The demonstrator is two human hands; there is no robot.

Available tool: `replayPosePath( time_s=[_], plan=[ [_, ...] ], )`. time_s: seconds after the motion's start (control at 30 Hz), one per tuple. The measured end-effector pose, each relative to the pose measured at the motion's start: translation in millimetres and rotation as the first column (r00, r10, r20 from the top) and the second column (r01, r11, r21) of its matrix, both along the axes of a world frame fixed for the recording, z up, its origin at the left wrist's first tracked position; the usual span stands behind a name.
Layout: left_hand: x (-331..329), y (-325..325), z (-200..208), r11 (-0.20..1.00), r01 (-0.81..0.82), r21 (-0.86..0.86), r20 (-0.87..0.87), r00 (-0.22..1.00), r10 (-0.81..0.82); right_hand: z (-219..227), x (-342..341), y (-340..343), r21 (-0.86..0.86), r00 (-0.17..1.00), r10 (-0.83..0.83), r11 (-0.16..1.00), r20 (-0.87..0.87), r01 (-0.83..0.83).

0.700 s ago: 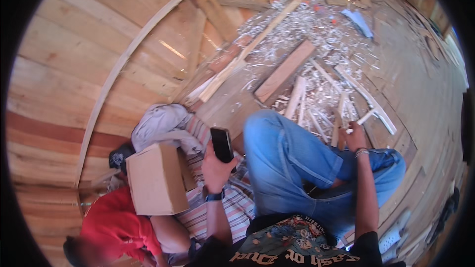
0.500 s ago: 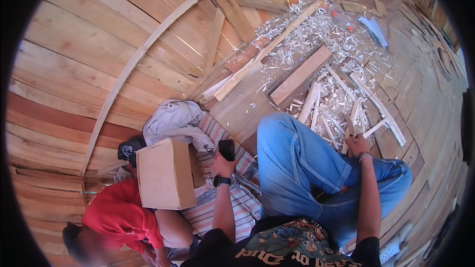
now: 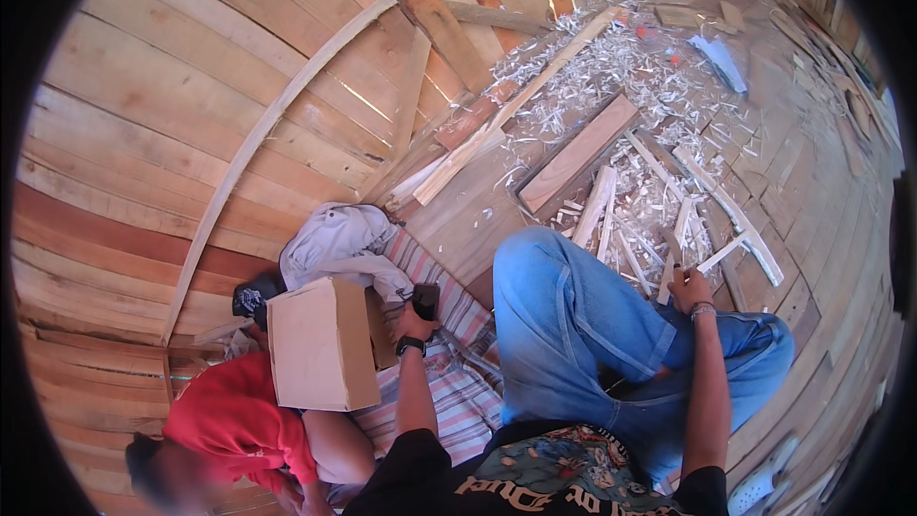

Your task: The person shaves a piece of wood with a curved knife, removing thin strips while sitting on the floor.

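My left hand [image 3: 415, 325], with a dark watch on its wrist, is closed around a black phone [image 3: 426, 301]. It is above the striped blanket [image 3: 444, 392], just right of an open cardboard box [image 3: 315, 344]. Beside my bent right knee, my right hand [image 3: 690, 290] wears a bracelet and has its fingers curled. A thin, blade-shaped brownish piece [image 3: 674, 247] rises from those fingers; whether it is a knife or a wood strip I cannot tell. Split wood sticks [image 3: 598, 205] and pale shavings [image 3: 626, 62] lie beyond my legs.
To my left sits a person in a red top [image 3: 234, 411], close to the box. A grey jacket [image 3: 334, 244] lies behind the box. A reddish plank [image 3: 578, 155] and a long pale batten [image 3: 516, 105] rest on the floor. Plank walls [image 3: 124, 115] stand at the left.
My left hand has shifted slightly left with the phone, whose dark face is now tilted differently. My right hand has barely moved and its fingers are a little lifted.
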State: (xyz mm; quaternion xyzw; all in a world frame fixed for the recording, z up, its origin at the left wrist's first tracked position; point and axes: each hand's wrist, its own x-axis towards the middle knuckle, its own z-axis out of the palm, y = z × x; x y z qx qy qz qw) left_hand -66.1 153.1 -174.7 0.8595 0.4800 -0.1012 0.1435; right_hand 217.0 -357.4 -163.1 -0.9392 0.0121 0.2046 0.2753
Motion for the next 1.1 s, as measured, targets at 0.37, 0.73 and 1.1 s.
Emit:
replayPosePath(
  time_s=[0.37,0.73,1.1],
  plan=[
    [1,-22,17,0.996,-0.024,0.084,0.106,0.994,0.015,-48,14,-24,0.439,0.961,-0.276,0.866,0.025,0.237],
    [36,18,14,0.903,-0.416,0.107,0.195,0.899,0.392,-5,9,-19,0.754,0.879,-0.359,0.469,-0.313,0.460],
    [50,-11,-5,0.959,-0.243,0.143,0.066,0.970,0.236,21,15,-28,0.899,0.775,-0.521,0.033,-0.358,0.437]
  ],
)
